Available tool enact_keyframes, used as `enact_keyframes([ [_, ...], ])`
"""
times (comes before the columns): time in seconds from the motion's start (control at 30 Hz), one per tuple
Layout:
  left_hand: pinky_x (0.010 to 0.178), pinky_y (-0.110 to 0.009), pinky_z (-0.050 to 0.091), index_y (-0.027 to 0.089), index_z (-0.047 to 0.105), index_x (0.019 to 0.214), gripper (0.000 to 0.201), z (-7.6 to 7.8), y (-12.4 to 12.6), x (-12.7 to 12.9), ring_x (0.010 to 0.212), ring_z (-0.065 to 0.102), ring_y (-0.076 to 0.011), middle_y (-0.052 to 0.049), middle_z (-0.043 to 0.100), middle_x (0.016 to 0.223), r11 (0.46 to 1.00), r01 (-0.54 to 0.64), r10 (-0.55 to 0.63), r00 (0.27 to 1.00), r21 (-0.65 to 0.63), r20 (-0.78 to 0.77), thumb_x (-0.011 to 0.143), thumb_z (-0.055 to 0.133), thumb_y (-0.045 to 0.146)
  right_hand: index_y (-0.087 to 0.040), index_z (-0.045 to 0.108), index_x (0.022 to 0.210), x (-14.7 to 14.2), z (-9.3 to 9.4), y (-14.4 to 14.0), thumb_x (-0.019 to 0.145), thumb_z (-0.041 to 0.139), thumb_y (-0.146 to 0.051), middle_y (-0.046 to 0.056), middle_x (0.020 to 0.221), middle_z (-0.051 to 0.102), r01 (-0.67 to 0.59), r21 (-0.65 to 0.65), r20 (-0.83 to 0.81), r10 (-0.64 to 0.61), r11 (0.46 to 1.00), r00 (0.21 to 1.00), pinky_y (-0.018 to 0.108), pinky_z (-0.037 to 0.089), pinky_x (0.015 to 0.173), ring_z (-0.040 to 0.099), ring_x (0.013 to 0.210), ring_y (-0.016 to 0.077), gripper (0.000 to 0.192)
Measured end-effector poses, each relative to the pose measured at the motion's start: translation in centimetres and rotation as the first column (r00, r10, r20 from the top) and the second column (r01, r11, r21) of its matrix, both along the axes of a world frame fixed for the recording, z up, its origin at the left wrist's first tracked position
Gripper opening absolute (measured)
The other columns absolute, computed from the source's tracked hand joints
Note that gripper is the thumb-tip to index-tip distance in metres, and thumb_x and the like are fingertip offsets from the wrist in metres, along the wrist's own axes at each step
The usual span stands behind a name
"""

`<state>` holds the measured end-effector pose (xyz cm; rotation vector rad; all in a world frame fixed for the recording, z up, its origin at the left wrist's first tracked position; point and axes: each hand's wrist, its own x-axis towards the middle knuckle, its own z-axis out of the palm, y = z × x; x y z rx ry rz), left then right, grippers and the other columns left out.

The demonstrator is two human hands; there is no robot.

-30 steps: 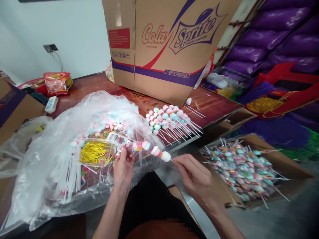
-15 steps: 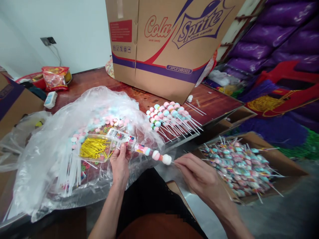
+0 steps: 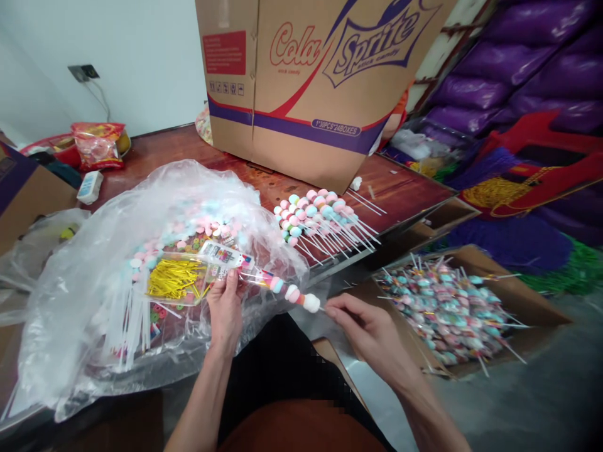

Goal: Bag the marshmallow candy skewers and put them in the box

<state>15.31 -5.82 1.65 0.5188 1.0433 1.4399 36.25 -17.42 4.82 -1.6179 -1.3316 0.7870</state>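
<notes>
My right hand (image 3: 365, 323) pinches the white stick of a candy skewer (image 3: 294, 295), a row of pink, blue and white marshmallow-like pieces. The skewer's far end lies inside a clear printed wrapper (image 3: 257, 276). My left hand (image 3: 226, 307) grips that wrapper, thumb on top. Its white printed top (image 3: 226, 254) sticks out beyond the fingers. Just left of this hand, a clear tray holds yellow twist ties (image 3: 174, 278). Past the skewer, several stacked candy skewers (image 3: 315, 216) lie on the table with their sticks toward me.
A large clear plastic bag (image 3: 94, 251) with loose candy spreads over the red-brown table (image 3: 164, 144). A tall cardboard box (image 3: 292, 144) stands at the back. Low on the right, an open carton (image 3: 532, 326) holds many wrapped skewers. Purple packs (image 3: 490, 94) are piled beyond it.
Both hands and the skewer hold nearly the same pose. The whole view has shifted slightly, so things appear a little farther left and up. The skewer stays partly in the wrapper.
</notes>
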Motion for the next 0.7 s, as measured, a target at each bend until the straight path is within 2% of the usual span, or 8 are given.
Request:
enact_keyframes([
  [0.13,0.061,-0.024,0.053,0.015,0.071,0.070,0.038,0.0,0.1,0.0,0.056,0.058,-0.0084,0.002,0.067,0.066,1.000,-0.009,0.009,0.999,-0.008,-0.038,0.057,0.090,0.045,-0.017,0.069,0.075,-0.4,-0.5,0.4,0.087,0.062,-0.042,0.000,0.066,0.058,0.117,-0.101,-0.142,-0.131,0.988,0.981,0.024,0.041,0.058,0.050,0.063,0.0140,0.028],
  [0.3,0.058,-0.024,0.052,0.015,0.068,0.069,0.041,0.3,0.0,0.2,0.053,0.059,-0.0095,0.003,0.065,0.061,0.999,-0.029,0.026,0.998,-0.041,-0.061,0.056,0.089,0.047,-0.017,0.069,0.074,-1.2,-0.6,0.5,0.085,0.062,-0.043,0.000,0.065,0.057,0.153,-0.086,-0.162,-0.165,0.985,0.973,0.024,0.040,0.056,0.049,0.061,0.0138,0.029],
  [0.43,0.062,-0.026,0.053,0.015,0.067,0.075,0.040,0.5,0.0,0.4,0.058,0.062,-0.0112,0.002,0.067,0.067,0.998,-0.038,0.036,0.999,-0.055,-0.037,0.060,0.088,0.047,-0.018,0.068,0.076,-1.8,-0.7,0.3,0.091,0.060,-0.036,0.001,0.069,0.061,0.127,0.053,-0.055,-0.124,0.991,0.991,0.025,0.042,0.057,0.053,0.062,0.0142,0.025],
  [0.57,0.063,-0.024,0.052,0.016,0.064,0.076,0.039,0.3,0.0,0.5,0.063,0.065,-0.0113,0.001,0.070,0.073,0.996,-0.071,0.071,0.997,-0.050,-0.001,0.062,0.088,0.044,-0.020,0.068,0.082,-1.9,-0.5,0.1,0.096,0.056,-0.025,0.002,0.073,0.062,0.009,0.238,0.111,-0.036,0.971,0.993,0.026,0.044,0.061,0.057,0.064,0.0143,0.019],
  [0.7,0.065,-0.026,0.053,0.016,0.065,0.077,0.039,-0.1,0.0,0.4,0.065,0.066,-0.0127,0.000,0.071,0.075,0.999,-0.039,0.038,0.999,-0.021,-0.015,0.063,0.087,0.046,-0.021,0.067,0.086,-1.7,-0.3,0.0,0.096,0.056,-0.020,0.003,0.075,0.062,-0.062,0.300,0.189,0.005,0.952,0.982,0.027,0.045,0.062,0.058,0.066,0.0150,0.016],
])
